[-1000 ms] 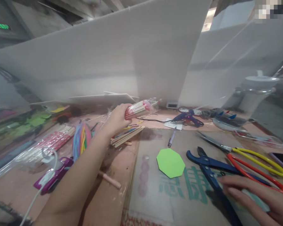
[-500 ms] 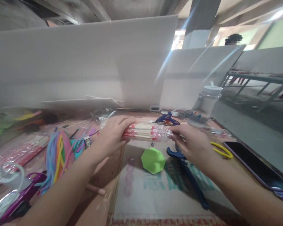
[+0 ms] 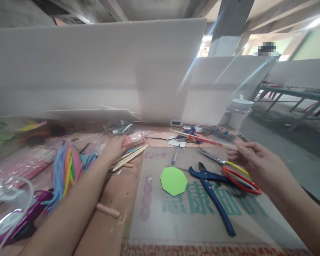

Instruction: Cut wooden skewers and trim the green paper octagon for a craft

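Note:
My left hand (image 3: pixel 114 149) is at the back left of the table, closed on the near end of a clear pack of chopsticks (image 3: pixel 133 139) with red paper bands; its fingertips are hidden and blurred. In my right hand (image 3: pixel 249 156), raised at the right, one thin chopstick (image 3: pixel 213 141) with a red band is pinched and points left. Below it lie scissors (image 3: pixel 241 179) with red and yellow handles and blue-handled cutters (image 3: pixel 216 202). A green octagonal paper piece (image 3: pixel 174 181) and a pen (image 3: pixel 175 155) rest on the printed cardboard (image 3: pixel 154 227).
Loose bare sticks (image 3: pixel 129 159) lie beside the pack. Coloured pipe cleaners (image 3: pixel 62 174), a purple glue gun (image 3: pixel 16 222) and more packed chopsticks (image 3: pixel 29 165) fill the left. A blue glue gun (image 3: pixel 193 132) and a clear bottle (image 3: pixel 236 117) stand behind. A wooden dowel (image 3: pixel 108 210) lies in front.
The pack has moved left and away in my left hand. My right hand has let go of it and moved right, now with one chopstick. The scissors and cutters are uncovered.

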`<state>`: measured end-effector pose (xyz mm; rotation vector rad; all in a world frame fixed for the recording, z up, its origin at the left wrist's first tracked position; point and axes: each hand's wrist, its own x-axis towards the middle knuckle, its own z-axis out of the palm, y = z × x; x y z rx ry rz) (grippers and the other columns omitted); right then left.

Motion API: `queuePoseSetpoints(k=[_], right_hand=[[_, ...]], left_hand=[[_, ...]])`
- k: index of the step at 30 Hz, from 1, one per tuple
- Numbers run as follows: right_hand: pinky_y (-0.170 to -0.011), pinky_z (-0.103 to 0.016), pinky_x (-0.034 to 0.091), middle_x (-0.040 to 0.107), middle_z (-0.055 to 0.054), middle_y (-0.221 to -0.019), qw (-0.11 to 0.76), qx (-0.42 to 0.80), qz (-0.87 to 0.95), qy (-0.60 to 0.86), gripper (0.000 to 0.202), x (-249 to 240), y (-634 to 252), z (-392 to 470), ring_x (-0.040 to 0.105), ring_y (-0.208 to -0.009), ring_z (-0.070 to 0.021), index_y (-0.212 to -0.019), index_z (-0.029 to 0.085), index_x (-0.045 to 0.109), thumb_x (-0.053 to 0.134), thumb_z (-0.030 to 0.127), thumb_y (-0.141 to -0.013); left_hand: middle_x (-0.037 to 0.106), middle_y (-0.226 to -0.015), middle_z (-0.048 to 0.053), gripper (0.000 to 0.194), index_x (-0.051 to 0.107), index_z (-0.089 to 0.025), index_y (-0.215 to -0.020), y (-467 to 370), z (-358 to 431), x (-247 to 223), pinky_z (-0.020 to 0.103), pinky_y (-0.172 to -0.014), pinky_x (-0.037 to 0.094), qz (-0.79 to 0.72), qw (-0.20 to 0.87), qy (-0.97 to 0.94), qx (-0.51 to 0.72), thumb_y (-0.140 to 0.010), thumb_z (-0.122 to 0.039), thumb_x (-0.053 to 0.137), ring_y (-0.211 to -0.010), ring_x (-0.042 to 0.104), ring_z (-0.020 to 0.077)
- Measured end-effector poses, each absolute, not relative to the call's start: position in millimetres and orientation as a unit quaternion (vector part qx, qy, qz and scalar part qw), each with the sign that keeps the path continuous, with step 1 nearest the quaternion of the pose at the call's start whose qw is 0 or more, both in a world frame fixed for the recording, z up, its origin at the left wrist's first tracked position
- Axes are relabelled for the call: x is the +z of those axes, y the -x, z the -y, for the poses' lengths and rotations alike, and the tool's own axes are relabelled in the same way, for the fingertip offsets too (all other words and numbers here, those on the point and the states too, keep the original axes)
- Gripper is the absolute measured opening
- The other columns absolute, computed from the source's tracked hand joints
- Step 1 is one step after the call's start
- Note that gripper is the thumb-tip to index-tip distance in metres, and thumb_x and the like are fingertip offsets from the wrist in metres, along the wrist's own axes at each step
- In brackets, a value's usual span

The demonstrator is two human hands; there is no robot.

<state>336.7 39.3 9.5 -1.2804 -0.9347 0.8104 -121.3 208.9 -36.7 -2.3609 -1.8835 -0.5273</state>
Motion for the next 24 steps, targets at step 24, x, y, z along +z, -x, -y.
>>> queuePoseSetpoints(k=[24], right_hand=[[-0.050,-0.025,0.027,0.043,0.003,-0.059,0.386,0.356,0.660,0.538,0.051,-14,-235,23,0.037,-0.055,-0.0119,-0.095,0.013,0.072,0.054,0.060,-0.086]], left_hand=[[0.052,-0.058,-0.002,0.054,0.071,-0.015,-0.084,-21,-36,17,0.025,-0.059,0.039,0.364,-0.445,0.573,-0.584,-0.085,-0.069,0.062,-0.057,0.050,0.0116]])
